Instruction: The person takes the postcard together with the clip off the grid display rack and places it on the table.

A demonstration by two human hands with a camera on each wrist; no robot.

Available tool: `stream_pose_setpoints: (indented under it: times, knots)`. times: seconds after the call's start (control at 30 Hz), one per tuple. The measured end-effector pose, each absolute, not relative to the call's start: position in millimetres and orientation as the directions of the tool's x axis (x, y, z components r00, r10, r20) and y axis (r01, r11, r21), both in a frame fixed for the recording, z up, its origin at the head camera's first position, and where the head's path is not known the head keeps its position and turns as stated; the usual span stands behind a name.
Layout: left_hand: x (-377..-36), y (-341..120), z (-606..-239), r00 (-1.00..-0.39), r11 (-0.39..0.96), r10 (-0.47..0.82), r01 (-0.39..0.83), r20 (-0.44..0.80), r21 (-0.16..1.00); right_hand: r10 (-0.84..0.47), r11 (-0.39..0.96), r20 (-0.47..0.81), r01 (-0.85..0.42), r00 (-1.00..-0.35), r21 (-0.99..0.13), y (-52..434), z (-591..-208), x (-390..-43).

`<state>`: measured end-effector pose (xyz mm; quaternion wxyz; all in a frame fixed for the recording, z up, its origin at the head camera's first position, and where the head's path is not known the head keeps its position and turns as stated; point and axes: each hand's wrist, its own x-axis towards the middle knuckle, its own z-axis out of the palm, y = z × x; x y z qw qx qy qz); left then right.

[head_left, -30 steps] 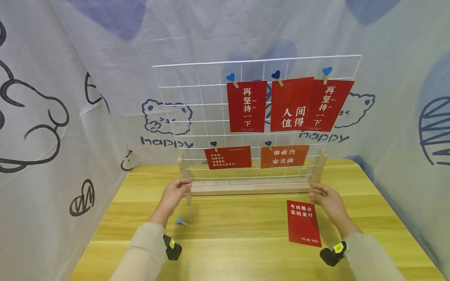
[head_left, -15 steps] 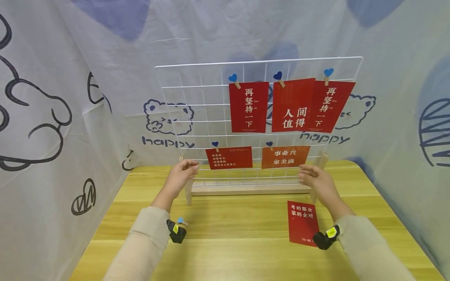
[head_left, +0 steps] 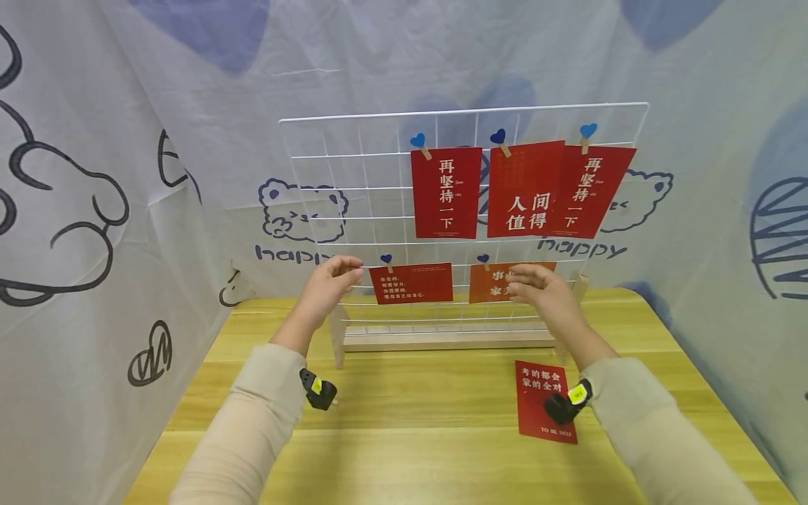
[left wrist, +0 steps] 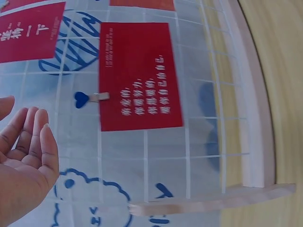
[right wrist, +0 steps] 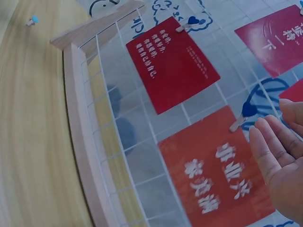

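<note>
Both hands are up at the white wire grid (head_left: pixel 353 210) — left hand (head_left: pixel 328 284) beside the small red card (head_left: pixel 410 283), right hand (head_left: pixel 543 291) before the orange card (head_left: pixel 499 282). Fingers loose, holding nothing; heart pegs keep the cards hanging.

A wooden table (head_left: pixel 404 456) with a yellowish, striped grain carried everything. Toward its back edge stood a wire grid rack (head_left: pixel 353 210) on a pale wooden base (head_left: pixel 442 341), upright and facing the person. In front of the base, to the right, a red card (head_left: pixel 536 393) with white characters lay flat on the tabletop, near the base but apart from it.
</note>
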<state>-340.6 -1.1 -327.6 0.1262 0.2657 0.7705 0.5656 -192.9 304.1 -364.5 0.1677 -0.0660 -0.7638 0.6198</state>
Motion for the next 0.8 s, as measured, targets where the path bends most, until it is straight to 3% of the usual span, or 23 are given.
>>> stream_pose_setpoints:
  times: [0.5,0.8]
  knots:
    - [-343,18,-279,-0.798,0.223,0.570,0.381,0.197,0.897,0.331,0.234,0.255,-0.183,-0.908,-0.955,295,-323,-215]
    - [-344,32,-259,-0.797,0.222,0.555,0.416,0.236,0.882,0.367,0.269,0.242,-0.146,-0.898,-0.952,287,-308,-223]
